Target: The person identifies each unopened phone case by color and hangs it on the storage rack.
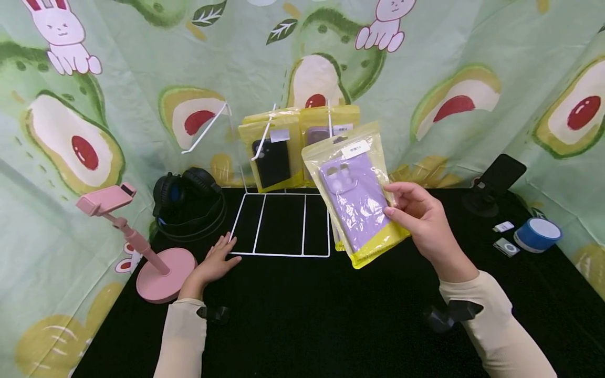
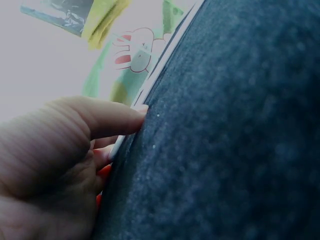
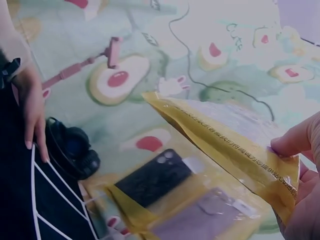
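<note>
A purple phone case in a clear-and-yellow bag (image 1: 355, 194) is pinched by my right hand (image 1: 420, 220) at its right edge, in front of the rack's right side. The right wrist view shows the bag's yellow printed edge (image 3: 225, 145) under the thumb. My left hand (image 1: 215, 268) rests at the front left corner of a white wire rack (image 1: 279, 255), fingers extended. In the left wrist view its thumb (image 2: 117, 119) touches the wire. On the rack's prongs hang a bagged black phone case (image 1: 274, 164) and another bagged purplish case (image 1: 317, 134), partly hidden.
Black headphones (image 1: 189, 202) and a pink phone stand (image 1: 165, 275) are on the left. At the right are a black stand (image 1: 496, 181), a blue-and-white round container (image 1: 538, 234) and two small devices. An avocado-print curtain surrounds the black tabletop (image 1: 321, 320).
</note>
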A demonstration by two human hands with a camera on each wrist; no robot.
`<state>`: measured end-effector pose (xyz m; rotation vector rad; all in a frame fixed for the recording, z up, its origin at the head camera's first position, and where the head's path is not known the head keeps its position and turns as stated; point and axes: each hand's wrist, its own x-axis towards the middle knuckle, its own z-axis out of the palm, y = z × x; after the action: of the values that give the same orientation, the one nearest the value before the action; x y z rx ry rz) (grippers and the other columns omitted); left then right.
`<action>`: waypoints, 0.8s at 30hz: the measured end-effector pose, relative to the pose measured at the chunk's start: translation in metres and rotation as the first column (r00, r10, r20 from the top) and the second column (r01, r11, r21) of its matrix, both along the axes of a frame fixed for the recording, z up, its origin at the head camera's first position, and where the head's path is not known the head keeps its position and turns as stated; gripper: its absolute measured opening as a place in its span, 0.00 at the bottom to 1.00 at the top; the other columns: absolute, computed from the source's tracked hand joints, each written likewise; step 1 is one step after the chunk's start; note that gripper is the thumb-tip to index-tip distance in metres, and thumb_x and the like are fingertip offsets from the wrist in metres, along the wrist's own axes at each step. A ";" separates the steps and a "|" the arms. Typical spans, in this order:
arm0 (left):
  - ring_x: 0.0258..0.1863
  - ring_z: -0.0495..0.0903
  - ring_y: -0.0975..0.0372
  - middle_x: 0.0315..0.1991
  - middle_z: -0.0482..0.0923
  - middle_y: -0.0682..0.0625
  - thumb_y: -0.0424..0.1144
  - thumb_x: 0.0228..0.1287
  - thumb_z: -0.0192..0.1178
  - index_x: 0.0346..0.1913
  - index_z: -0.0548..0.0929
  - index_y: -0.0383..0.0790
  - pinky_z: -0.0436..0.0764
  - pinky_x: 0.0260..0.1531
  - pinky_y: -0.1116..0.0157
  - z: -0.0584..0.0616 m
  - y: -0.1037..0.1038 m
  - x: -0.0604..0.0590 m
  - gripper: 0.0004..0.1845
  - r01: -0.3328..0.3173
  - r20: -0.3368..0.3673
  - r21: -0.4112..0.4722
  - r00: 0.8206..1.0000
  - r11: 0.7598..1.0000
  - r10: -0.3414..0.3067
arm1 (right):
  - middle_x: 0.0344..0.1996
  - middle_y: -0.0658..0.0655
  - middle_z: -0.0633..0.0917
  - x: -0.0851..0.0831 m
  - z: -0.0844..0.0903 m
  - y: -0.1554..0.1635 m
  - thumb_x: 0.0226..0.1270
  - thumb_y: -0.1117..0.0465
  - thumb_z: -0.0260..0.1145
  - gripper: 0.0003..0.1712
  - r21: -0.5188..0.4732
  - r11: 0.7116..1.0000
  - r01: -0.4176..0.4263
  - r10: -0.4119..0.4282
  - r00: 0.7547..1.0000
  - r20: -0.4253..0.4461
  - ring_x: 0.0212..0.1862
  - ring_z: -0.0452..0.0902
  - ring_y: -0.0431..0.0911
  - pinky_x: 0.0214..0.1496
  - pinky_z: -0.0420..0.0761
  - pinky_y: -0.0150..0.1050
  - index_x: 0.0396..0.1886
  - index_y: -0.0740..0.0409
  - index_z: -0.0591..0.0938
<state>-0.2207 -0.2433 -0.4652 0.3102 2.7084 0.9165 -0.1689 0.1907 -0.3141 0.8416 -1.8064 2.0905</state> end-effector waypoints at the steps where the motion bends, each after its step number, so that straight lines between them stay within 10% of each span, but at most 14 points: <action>1: 0.72 0.33 0.40 0.73 0.36 0.30 0.40 0.71 0.50 0.71 0.52 0.26 0.33 0.67 0.43 0.000 0.000 0.000 0.33 -0.001 0.001 0.002 1.000 1.000 0.001 | 0.30 0.55 0.79 -0.002 -0.001 -0.003 0.59 0.84 0.54 0.22 -0.002 1.000 0.002 -0.002 1.000 0.004 0.29 0.75 0.42 0.29 0.79 0.30 0.49 0.64 0.79; 24: 0.72 0.33 0.39 0.72 0.36 0.29 0.39 0.70 0.50 0.70 0.52 0.24 0.33 0.67 0.42 0.000 -0.002 0.000 0.33 -0.007 -0.017 0.017 1.000 1.000 0.007 | 0.29 0.53 0.78 -0.003 -0.002 -0.022 0.56 0.84 0.56 0.21 -0.059 0.997 0.042 -0.039 0.997 0.060 0.30 0.73 0.40 0.31 0.78 0.28 0.47 0.66 0.81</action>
<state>-0.2204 -0.2450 -0.4655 0.3133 2.7204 0.9431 -0.1718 0.1684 -0.3158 0.7297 -1.7643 2.1536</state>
